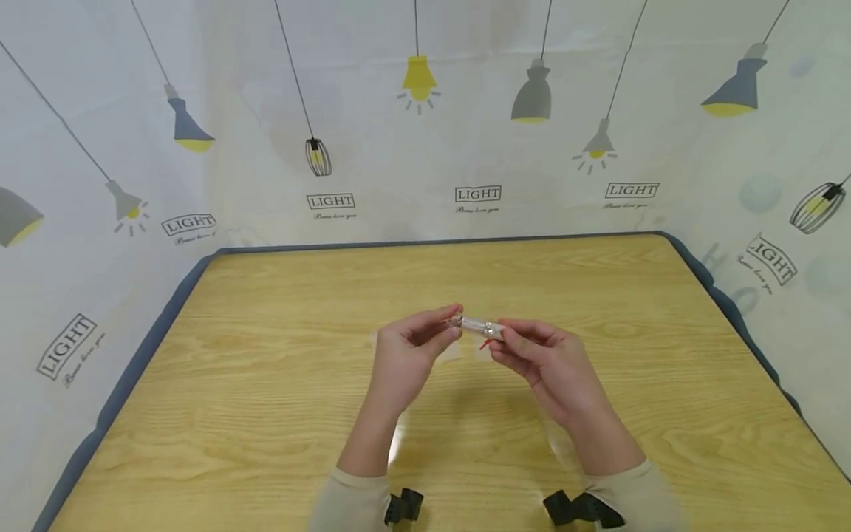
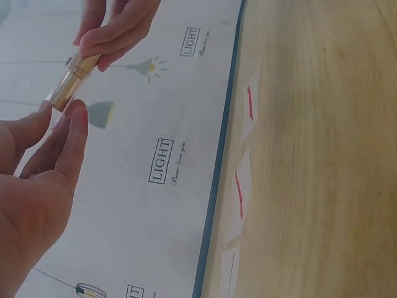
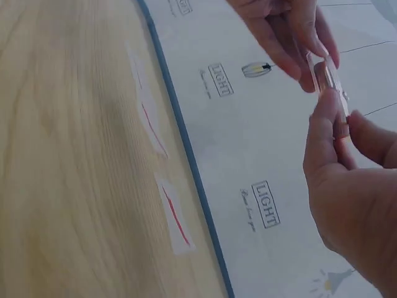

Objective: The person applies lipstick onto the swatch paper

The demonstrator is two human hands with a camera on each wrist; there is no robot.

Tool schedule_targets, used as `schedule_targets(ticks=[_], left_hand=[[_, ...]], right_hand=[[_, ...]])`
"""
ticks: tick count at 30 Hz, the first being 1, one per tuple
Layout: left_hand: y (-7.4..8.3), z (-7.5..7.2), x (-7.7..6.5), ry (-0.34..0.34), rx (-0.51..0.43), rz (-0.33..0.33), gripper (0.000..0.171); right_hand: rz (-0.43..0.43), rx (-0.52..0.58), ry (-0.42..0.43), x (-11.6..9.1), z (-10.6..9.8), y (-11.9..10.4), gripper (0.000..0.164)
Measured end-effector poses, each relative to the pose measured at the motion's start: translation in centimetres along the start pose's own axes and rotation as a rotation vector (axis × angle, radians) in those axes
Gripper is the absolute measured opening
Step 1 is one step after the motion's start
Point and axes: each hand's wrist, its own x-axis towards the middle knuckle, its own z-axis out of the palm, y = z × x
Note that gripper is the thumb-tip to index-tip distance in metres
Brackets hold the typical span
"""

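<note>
A slim clear-and-gold tube (image 1: 474, 324), which looks like a lipstick tube, is held up over the table between both hands. My left hand (image 1: 407, 362) pinches one end between thumb and fingertips. At the other end, my right hand (image 1: 555, 369) grips it with thumb and fingers. In the left wrist view the tube (image 2: 73, 81) has a see-through section, a gold part inside and an ornate ring. Reddish colour shows through the clear wall of the tube (image 3: 321, 71) in the right wrist view. The fingers hide both ends.
White paper strips (image 2: 231, 217) with red lines lie in a row on the wooden table (image 1: 266, 414), beyond the hands. Dark blue edging (image 1: 425, 244) runs along the table's border. A white sheet (image 1: 399, 162) printed with lamps stands behind and at both sides.
</note>
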Motion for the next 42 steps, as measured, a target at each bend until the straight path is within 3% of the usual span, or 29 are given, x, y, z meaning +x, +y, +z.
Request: schedule_targets(ticks=[4,7,13,18,23,30,37,42], left_hand=[[0.2,0.8,1.5,-0.089,-0.013,0.004,0.034],[0.3,1.6,2.8,-0.145,0.012,0.009,0.035],[-0.6,3.5,5.2,-0.25,0.096,0.022,0.034],[-2.0,5.1,7.0,-0.314,0.139,-0.012,0.032],[-3.4,6.4,8.3,-0.341,0.174,-0.064,0.025],[-4.5,7.5,8.7,-0.362,0.2,-0.124,0.024],[-5.5,8.2,9.0,-0.382,0.326,-0.107,0.024],[-5.7,8.5,8.9,-0.393,0.365,-0.134,0.024]], right_hand=[[-0.059,-0.326,-0.116,0.6,-2.1,-1.2,0.025],[-0.084,-0.538,-0.158,1.3,-3.4,-2.1,0.038],[-0.102,-0.81,-0.131,3.0,-6.0,-2.7,0.038],[-0.165,-0.998,-0.117,4.4,-8.0,-2.3,0.033],[-0.166,-1.074,-0.119,5.3,-9.9,-1.7,0.03],[-0.178,-1.152,-0.151,6.6,-11.8,-1.0,0.024],[-0.18,-1.225,-0.165,7.9,-12.1,-0.1,0.01],[-0.151,-1.243,-0.162,8.1,-12.3,0.4,0.008]])
